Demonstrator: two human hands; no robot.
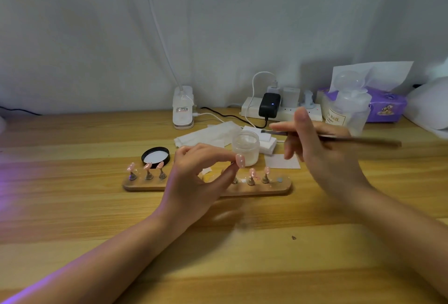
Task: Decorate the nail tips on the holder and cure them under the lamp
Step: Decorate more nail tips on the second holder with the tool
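Left hand above the wooden holder, pinching a pink dotted nail tip between fingertips. Right hand apart, raised beside it, gripping a thin brush over an open jar. More pink tips on stands along the holder, mid-table. Black lid nearby.
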